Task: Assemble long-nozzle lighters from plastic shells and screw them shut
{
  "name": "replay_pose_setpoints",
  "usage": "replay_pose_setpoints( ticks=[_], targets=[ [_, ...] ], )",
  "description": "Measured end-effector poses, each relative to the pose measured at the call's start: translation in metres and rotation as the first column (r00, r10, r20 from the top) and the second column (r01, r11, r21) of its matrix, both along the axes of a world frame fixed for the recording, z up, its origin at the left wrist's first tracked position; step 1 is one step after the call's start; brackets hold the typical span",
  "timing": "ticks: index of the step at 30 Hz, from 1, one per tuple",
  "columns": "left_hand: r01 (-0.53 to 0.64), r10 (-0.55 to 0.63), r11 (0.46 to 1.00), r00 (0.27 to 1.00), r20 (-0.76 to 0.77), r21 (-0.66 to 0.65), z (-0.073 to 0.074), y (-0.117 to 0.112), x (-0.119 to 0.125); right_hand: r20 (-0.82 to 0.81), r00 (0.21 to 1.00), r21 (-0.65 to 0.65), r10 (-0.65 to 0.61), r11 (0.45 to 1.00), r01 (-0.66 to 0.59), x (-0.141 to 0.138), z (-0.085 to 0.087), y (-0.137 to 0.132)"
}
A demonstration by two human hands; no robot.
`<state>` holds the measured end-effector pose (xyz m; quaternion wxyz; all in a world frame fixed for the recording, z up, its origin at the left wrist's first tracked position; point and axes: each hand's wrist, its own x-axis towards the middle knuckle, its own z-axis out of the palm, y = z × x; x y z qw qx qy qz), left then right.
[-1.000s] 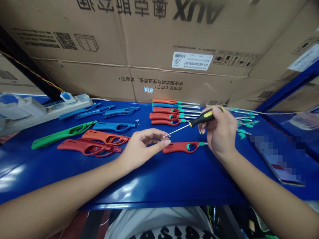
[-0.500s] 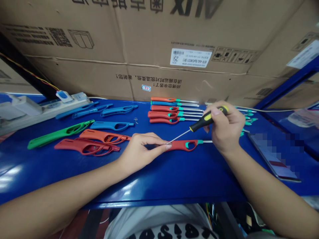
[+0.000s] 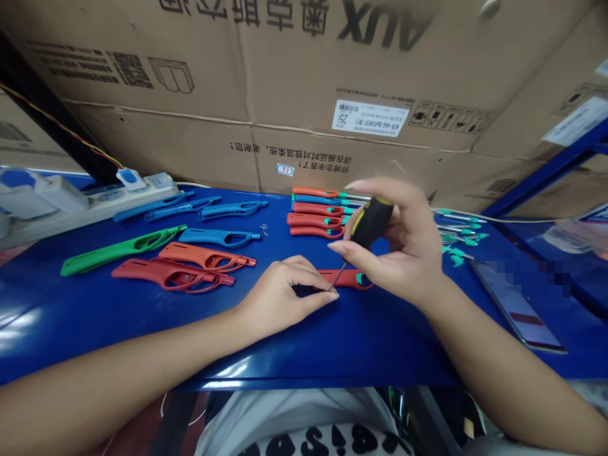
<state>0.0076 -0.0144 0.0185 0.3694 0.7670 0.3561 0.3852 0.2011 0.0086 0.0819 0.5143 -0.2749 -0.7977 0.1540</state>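
My right hand [image 3: 403,247] grips a screwdriver [image 3: 368,225] with a black and yellow handle, held steeply with its thin shaft pointing down. The tip meets the left end of a red lighter [image 3: 349,278] with a teal trigger, lying on the blue table [image 3: 332,342]. My left hand [image 3: 285,297] rests on the table with thumb and forefinger pinched together at the screwdriver tip, on the lighter's end; what they pinch is too small to make out.
Loose handle shells lie at the left: green [image 3: 118,250], red [image 3: 171,275], orange [image 3: 206,256] and blue [image 3: 218,237]. A row of assembled lighters [image 3: 316,212] lies behind. A power strip [image 3: 71,202], cardboard boxes [image 3: 304,88], teal-tipped tubes [image 3: 458,237] and a phone [image 3: 517,304] surround them.
My right hand has swung the screwdriver from a shallow slant to nearly upright over the red lighter. My left hand stays pinched at the tip, which has come down onto the lighter's end.
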Motion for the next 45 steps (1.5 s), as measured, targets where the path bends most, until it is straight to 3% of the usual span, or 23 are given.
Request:
replay_pose_setpoints(
  ticks=[5, 13, 22, 28, 32, 35, 37, 41, 43, 45],
  targets=[
    [0.021, -0.018, 0.997, 0.999, -0.036, 0.074, -0.007, 0.005, -0.001, 0.040, 0.990, -0.115, 0.133, 0.985, -0.127, 0.006, -0.017, 0.003],
    [0.015, 0.031, 0.985, 0.965, -0.262, 0.174, -0.017, 0.015, -0.009, -0.076, 0.996, -0.163, 0.044, 0.985, -0.056, 0.009, -0.034, 0.017],
    [0.033, 0.027, 0.978, 0.958, -0.285, 0.204, -0.015, 0.016, -0.009, -0.051, 0.997, -0.043, 0.057, 0.997, -0.060, 0.008, -0.038, 0.019],
    [0.047, 0.004, 0.983, 0.962, -0.274, 0.179, -0.019, 0.016, -0.009, 0.063, 0.994, 0.016, 0.091, 0.996, -0.092, 0.009, -0.037, 0.017],
    [0.069, -0.025, 0.986, 0.961, -0.276, 0.150, -0.017, 0.016, -0.009, 0.148, 0.972, -0.110, 0.183, 0.980, -0.168, 0.010, -0.029, 0.014],
    [0.059, -0.019, 0.989, 0.961, -0.275, 0.139, -0.017, 0.016, -0.008, 0.114, 0.967, -0.238, 0.227, 0.951, -0.195, 0.011, -0.025, 0.015],
    [0.050, -0.009, 0.989, 0.961, -0.276, 0.140, -0.018, 0.016, -0.008, 0.111, 0.978, -0.211, 0.179, 0.965, -0.153, 0.012, -0.025, 0.016],
    [0.066, -0.026, 0.988, 0.962, -0.272, 0.138, -0.017, 0.015, -0.007, 0.193, 0.980, 0.019, -0.049, 0.999, 0.046, 0.013, -0.026, 0.016],
    [0.079, -0.040, 0.988, 0.962, -0.270, 0.133, -0.017, 0.015, -0.006, 0.205, 0.978, 0.045, -0.042, 0.998, 0.034, 0.012, -0.023, 0.014],
    [0.089, -0.050, 0.987, 0.961, -0.271, 0.133, -0.017, 0.014, -0.005, 0.201, 0.979, -0.020, 0.042, 0.999, -0.039, 0.010, -0.020, 0.011]
  ],
)
